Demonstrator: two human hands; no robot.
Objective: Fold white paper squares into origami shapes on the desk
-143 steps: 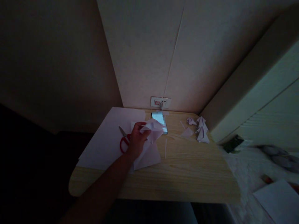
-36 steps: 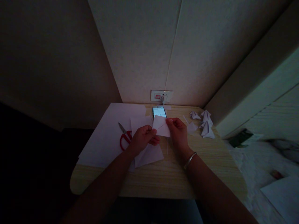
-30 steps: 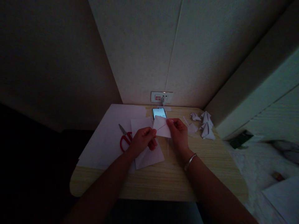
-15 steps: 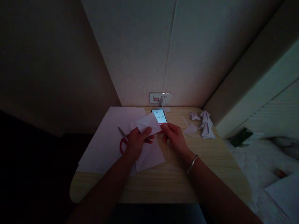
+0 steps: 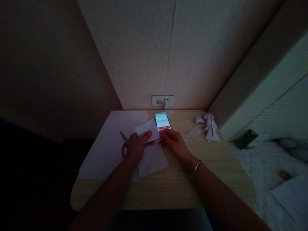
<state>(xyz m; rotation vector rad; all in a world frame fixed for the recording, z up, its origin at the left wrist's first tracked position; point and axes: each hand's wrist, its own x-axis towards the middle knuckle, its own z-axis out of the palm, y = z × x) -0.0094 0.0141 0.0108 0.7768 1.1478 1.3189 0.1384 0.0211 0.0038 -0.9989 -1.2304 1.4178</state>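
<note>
A creased piece of white paper (image 5: 145, 129) is pinched in my left hand (image 5: 138, 146), the thumb lying on top of it. My right hand (image 5: 174, 141) is closed, its thumb and forefinger at the paper's right edge. Beneath my hands lies another white sheet (image 5: 154, 162). Scissors with red handles (image 5: 124, 149) rest just left of my left hand, partly hidden by it. Behind my right hand a lit phone (image 5: 163, 122) shows a timer and a red button.
Large white sheets (image 5: 103, 144) cover the left of the wooden table (image 5: 168, 195). Folded paper shapes (image 5: 211, 130) and a small paper piece (image 5: 195, 131) lie at the right. A wall socket (image 5: 163, 101) with a plug is behind the table.
The held paper has moved slightly left and lower and turned a little, uncovering more of the phone screen. My right fingers have shifted left with it. The whole view has shifted slightly.
</note>
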